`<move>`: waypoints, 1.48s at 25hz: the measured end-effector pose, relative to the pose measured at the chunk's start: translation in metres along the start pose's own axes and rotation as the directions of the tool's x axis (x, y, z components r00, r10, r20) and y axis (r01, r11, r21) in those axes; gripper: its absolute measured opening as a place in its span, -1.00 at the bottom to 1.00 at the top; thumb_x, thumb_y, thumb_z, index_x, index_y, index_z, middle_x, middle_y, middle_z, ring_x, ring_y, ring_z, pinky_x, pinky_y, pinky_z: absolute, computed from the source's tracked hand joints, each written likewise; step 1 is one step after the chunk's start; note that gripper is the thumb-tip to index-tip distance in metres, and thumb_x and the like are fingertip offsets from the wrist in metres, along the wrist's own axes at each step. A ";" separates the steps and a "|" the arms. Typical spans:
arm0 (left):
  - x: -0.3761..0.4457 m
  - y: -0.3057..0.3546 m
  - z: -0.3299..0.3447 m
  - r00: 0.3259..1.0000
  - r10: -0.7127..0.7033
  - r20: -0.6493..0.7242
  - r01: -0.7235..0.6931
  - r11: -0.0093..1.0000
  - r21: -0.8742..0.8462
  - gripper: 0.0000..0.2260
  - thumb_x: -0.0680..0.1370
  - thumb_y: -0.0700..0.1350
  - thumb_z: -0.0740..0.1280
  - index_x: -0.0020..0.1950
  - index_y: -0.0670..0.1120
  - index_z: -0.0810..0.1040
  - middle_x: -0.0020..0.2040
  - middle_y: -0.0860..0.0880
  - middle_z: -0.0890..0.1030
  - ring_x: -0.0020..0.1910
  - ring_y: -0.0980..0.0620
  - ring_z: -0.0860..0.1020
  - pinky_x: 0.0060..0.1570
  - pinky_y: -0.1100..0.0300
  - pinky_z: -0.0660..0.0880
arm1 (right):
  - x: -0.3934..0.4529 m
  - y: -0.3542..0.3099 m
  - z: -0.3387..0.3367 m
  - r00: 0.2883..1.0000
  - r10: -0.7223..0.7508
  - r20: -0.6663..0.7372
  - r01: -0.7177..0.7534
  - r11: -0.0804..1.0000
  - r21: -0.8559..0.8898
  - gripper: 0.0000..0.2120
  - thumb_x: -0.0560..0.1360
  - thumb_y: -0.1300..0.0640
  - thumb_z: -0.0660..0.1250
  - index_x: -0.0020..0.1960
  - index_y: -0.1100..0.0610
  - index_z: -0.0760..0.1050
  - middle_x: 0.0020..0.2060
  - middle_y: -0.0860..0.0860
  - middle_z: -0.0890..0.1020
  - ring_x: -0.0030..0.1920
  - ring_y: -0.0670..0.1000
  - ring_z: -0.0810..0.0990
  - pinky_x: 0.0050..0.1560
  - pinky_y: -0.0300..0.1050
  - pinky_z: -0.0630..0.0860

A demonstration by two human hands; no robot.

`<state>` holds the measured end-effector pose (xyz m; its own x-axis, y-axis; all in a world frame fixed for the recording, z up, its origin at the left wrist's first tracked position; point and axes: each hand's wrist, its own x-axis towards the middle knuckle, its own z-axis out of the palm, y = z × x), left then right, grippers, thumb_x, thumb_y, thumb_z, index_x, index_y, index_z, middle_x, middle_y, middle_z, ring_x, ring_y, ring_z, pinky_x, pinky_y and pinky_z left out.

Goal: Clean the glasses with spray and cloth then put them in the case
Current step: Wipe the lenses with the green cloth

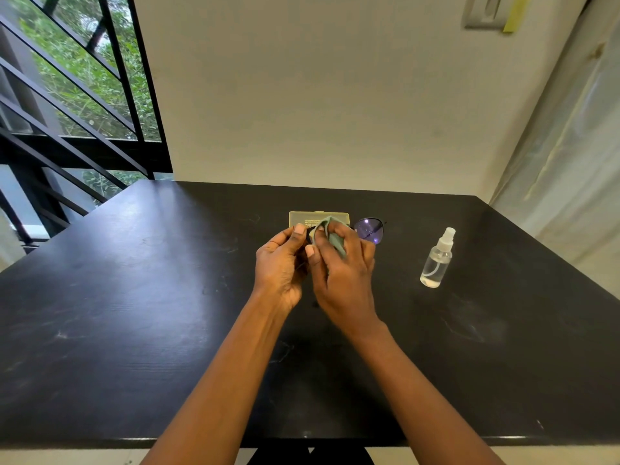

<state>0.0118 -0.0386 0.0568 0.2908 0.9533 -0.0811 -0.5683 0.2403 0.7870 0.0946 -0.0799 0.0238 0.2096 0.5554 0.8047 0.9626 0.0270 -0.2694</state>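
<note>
Above the middle of the black table point(134, 297) I hold dark-framed glasses point(369, 229). Their right lens, with a purple sheen, sticks out past my right hand. My left hand point(281, 266) pinches the frame's left side. My right hand point(342, 273) presses a pale green cloth point(330, 229) over the left lens, which is hidden. Behind my hands a translucent yellowish case point(298, 218) lies flat on the table, partly covered. A small clear spray bottle point(437, 260) with a white nozzle stands upright to the right, apart from both hands.
The table meets a cream wall at the back. A dark metal railing point(84, 105) and a window with greenery rise at the left. Pale sheeting hangs along the right edge. The table's front edge runs just below my forearms.
</note>
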 end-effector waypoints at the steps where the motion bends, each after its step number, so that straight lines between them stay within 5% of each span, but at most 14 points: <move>1: 0.000 0.000 0.000 1.000 0.000 0.002 0.000 1.000 -0.005 -0.89 0.54 -0.18 0.28 -0.11 -0.14 0.60 -0.29 -0.05 0.62 -0.48 0.16 0.55 -0.50 0.31 0.51 | 0.000 0.000 0.001 0.999 -0.039 -0.016 0.039 0.999 0.006 -0.63 0.55 0.00 0.10 0.17 0.17 0.55 0.16 0.17 0.54 0.12 0.12 0.38 -0.01 -0.07 0.37; 7: 0.006 0.000 -0.006 1.000 0.026 -0.003 -0.026 1.000 0.014 -0.89 0.53 -0.18 0.29 -0.11 -0.13 0.61 -0.32 -0.04 0.65 -0.28 0.02 0.56 -0.16 0.12 0.53 | -0.012 0.015 0.004 0.974 -0.217 -0.067 0.212 0.975 -0.069 -0.71 0.44 0.19 0.19 0.12 0.14 0.53 0.02 0.13 0.59 0.04 0.07 0.37 -0.17 -0.05 0.47; 15: 0.005 -0.004 -0.003 1.000 0.016 0.006 -0.016 0.999 0.037 -0.90 0.53 -0.16 0.30 -0.10 -0.14 0.60 -0.38 -0.02 0.63 -0.38 0.09 0.55 -0.28 0.21 0.52 | 0.000 0.015 0.005 0.991 -0.055 -0.119 0.039 0.990 -0.134 -0.63 0.46 0.12 0.12 0.16 0.20 0.54 0.08 0.07 0.32 0.03 0.10 0.30 -0.15 -0.02 0.44; 22: 0.009 -0.002 -0.006 0.999 0.036 0.002 -0.036 0.999 0.015 -0.88 0.53 -0.18 0.29 -0.12 -0.15 0.61 -0.34 -0.04 0.64 -0.34 0.05 0.55 -0.31 0.20 0.53 | -0.014 0.014 0.009 0.960 -0.261 -0.106 0.233 0.948 -0.217 -0.71 0.45 0.19 0.19 0.11 0.14 0.57 0.07 0.05 0.37 0.02 0.09 0.34 -0.23 -0.07 0.45; 27: 0.010 0.000 -0.008 1.000 0.017 -0.018 -0.016 1.000 0.024 -0.91 0.53 -0.17 0.30 -0.09 -0.13 0.59 -0.37 -0.03 0.64 -0.40 0.10 0.57 -0.31 0.24 0.55 | -0.013 0.027 0.004 0.980 -0.165 -0.108 0.134 0.960 -0.248 -0.54 0.24 0.32 0.51 0.12 0.19 0.58 0.02 0.06 0.35 0.00 0.09 0.32 -0.26 -0.07 0.40; 33: 0.008 -0.005 -0.006 0.999 0.032 -0.004 -0.032 0.999 0.026 -0.89 0.53 -0.17 0.30 -0.11 -0.13 0.60 -0.39 -0.01 0.63 -0.42 0.12 0.55 -0.34 0.26 0.54 | -0.001 0.018 0.005 0.972 -0.202 -0.122 0.164 0.950 -0.268 -0.64 0.41 0.21 0.13 0.12 0.16 0.58 0.01 0.07 0.34 -0.01 0.10 0.31 -0.28 -0.06 0.42; 37: 0.009 -0.005 -0.009 0.999 0.043 0.003 -0.043 0.999 0.015 -0.89 0.53 -0.18 0.29 -0.11 -0.15 0.60 -0.40 0.00 0.60 -0.42 0.11 0.51 -0.38 0.27 0.51 | -0.013 0.015 0.007 0.958 -0.273 -0.087 0.239 0.928 -0.285 -0.66 0.44 0.18 0.14 0.11 0.13 0.59 0.03 0.06 0.36 -0.01 0.09 0.33 -0.28 -0.09 0.43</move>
<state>0.0103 -0.0299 0.0468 0.2680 0.9623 -0.0453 -0.5683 0.1959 0.7991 0.1053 -0.0812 0.0059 -0.0470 0.4526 0.8905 0.9925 -0.0797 0.0929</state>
